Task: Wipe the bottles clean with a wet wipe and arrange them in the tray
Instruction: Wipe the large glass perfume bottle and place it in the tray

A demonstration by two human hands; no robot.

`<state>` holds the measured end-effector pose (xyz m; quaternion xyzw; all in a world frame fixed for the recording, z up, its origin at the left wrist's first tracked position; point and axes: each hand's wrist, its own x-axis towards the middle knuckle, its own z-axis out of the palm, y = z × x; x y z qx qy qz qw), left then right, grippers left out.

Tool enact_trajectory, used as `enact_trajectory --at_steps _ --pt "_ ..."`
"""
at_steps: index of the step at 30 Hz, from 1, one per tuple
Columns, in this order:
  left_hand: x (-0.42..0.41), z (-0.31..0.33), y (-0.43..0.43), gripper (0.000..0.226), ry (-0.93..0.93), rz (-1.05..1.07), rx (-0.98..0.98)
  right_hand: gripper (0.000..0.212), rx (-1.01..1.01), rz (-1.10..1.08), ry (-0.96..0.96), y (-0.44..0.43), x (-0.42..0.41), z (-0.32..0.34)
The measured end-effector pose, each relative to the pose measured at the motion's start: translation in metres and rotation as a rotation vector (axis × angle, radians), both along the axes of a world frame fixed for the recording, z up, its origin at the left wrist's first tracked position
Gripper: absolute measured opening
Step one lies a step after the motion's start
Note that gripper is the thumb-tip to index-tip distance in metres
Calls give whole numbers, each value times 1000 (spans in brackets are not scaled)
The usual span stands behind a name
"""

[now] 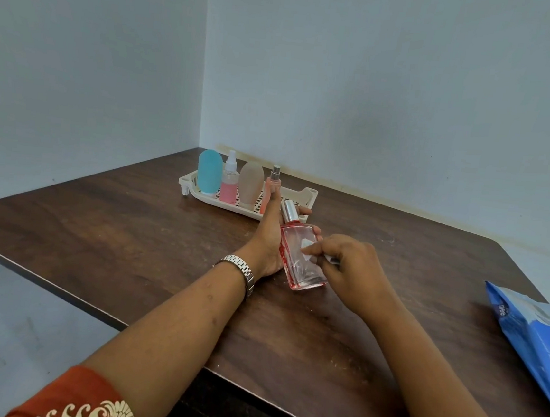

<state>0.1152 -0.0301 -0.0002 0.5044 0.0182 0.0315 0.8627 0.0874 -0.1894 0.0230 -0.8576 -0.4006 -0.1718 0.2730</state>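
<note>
Hands were both busy: the right hand pinched a wet wipe against the tilted perfume bottle, gripped by the left hand. Four other bottles stood in the tray behind, seemingly done; this looked the last.

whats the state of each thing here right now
perfume bottle: tilted, held in left hand
wet wipe: bunched, pinched by right hand against the perfume bottle
tray: on table, four bottles in it
blue bottle: upright in tray
pink spray bottle: upright in tray
beige bottle: upright in tray
small spray bottle: upright in tray, partly hidden
wipes pack: lying on table
</note>
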Motion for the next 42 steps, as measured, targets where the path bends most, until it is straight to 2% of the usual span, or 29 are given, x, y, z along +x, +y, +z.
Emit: enact_trajectory --at_steps 6,11,18,20,31,34,38,42 --pt "3 0 1 99 80 -8 -41 34 -118 111 -186 24 -10 -1" --pt "3 0 1 84 60 10 -59 30 -268 151 -162 14 -15 6" --pt "3 1 0 89 78 -14 -34 41 -331 90 -204 16 -17 11" --pt "3 1 1 91 90 -18 -34 44 -330 89 -225 17 -17 12" --pt "4 0 -1 88 79 -6 -52 29 -328 149 -211 10 -20 15" --pt "4 0 0 86 65 -13 -45 34 -270 112 -252 9 -13 11" --pt "5 -1 0 92 34 -25 -22 35 -141 40 -156 2 -6 7" --pt "4 -1 0 86 23 -24 -35 29 -159 108 -135 1 -10 7"
